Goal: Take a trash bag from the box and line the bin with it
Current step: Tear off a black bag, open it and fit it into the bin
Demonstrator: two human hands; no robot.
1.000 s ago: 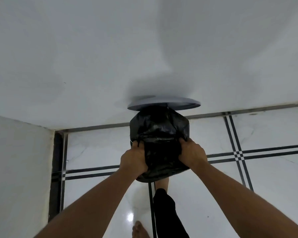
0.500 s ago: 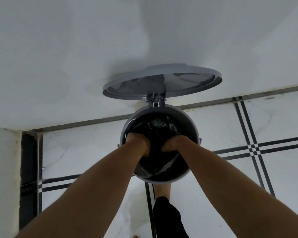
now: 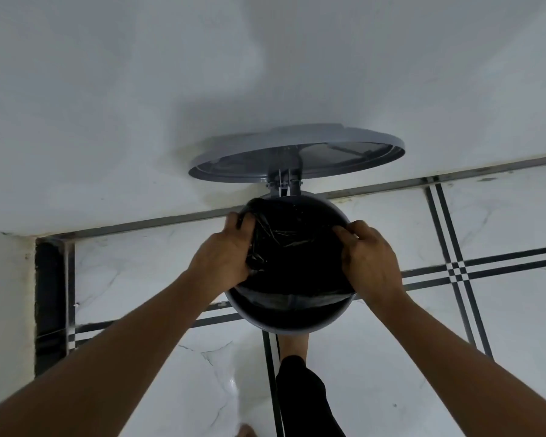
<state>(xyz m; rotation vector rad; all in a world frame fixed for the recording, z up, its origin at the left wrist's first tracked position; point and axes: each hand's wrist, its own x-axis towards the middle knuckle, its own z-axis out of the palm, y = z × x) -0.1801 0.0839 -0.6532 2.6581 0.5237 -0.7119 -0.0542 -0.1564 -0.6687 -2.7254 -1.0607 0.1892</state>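
Both forearms are extended forward and down from the lower corners of the view toward the bin (image 3: 267, 323). The left hand (image 3: 223, 258) is set at the left side of the rim, fingers curled and pinched on a fold of the black trash bag (image 3: 292, 247), which is drawn up over the far-left edge. The right hand (image 3: 371, 260) is placed at the right side of the rim, fingers bent and closed on the bag's edge there. The bag is seated inside the round grey bin; its near edge is seen as a straight band lying below the near rim, not folded over it. The lid (image 3: 297, 152) is held raised against the white wall (image 3: 139, 89). A foot (image 3: 292, 345) is seen just under the bin's near edge, on the tiled floor (image 3: 391, 357).

0.5 s ago, both hands were pushed down inside the bin; they are now raised to the rim and spread apart.
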